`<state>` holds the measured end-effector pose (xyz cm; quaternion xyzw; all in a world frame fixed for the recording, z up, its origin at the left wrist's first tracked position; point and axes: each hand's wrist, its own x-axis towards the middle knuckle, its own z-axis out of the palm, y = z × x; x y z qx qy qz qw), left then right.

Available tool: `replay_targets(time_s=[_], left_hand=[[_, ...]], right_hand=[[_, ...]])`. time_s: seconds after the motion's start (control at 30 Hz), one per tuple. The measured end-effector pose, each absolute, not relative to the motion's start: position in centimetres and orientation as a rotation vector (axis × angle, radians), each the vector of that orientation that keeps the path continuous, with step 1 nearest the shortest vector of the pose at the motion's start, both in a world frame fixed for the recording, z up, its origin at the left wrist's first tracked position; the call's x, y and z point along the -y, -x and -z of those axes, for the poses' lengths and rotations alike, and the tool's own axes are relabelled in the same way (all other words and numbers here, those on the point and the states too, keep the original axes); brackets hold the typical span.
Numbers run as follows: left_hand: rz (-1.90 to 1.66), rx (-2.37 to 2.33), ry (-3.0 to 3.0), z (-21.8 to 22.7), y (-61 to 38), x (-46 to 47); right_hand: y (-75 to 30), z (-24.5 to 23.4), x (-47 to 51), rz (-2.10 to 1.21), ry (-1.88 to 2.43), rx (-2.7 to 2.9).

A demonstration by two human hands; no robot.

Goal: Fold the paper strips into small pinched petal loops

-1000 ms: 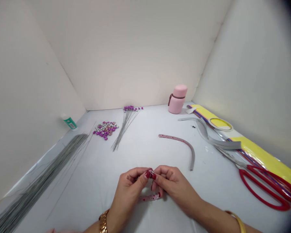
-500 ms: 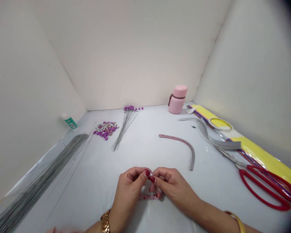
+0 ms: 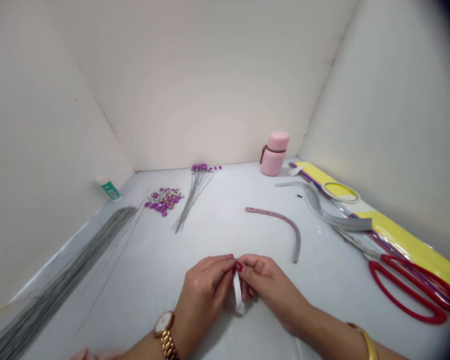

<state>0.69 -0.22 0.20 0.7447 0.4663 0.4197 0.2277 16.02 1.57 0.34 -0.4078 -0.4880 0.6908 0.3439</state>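
Note:
At the near middle of the table, my left hand [image 3: 209, 284] and my right hand [image 3: 264, 280] meet at the fingertips. Both are closed in a pinch on a narrow paper strip [image 3: 237, 294], which hangs below them in a curve with its white side showing. The fingers hide the strip's upper end. Beyond my right hand lies another curved strip [image 3: 273, 215], pinkish with red spots and grey toward its near end.
Thin wires [image 3: 82, 265] lie in a bundle at left, near a pile of purple and silver beads [image 3: 164, 200]. Wires tipped with purple beads [image 3: 195, 195] lie behind. A pink flask [image 3: 274, 154], red-handled scissors [image 3: 408, 285], a tape roll [image 3: 354, 196] and yellow packs [image 3: 405, 237] stand or lie right.
My left wrist has turned, so the watch face shows. The strip's white side now faces me, where its red-spotted side showed before. My fingertips stay together.

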Motion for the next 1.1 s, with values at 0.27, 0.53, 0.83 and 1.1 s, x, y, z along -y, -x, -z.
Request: replay_targets(time_s=[0.27, 0.53, 0.83, 1.1], left_hand=[[-1.054, -1.23, -1.461, -0.1, -0.85, 0.21], [-1.081, -1.267, -1.341, -0.81, -1.14, -0.04], [-1.028, -1.263, -1.237, -0.47, -1.08, -0.21], [-1.191, -1.354, -1.74, -0.47, -0.84, 0.56]], right_hand=[[-16.34, -0.04, -1.62, -1.845, 1.04, 1.297], [-16.28, -0.24, -1.57, -1.825, 1.064, 1.288], [-16.16, -0.15, -1.48, -1.877, 1.063, 1.261], [-16.1, -0.74, -1.35, -1.96, 1.056, 1.159]])
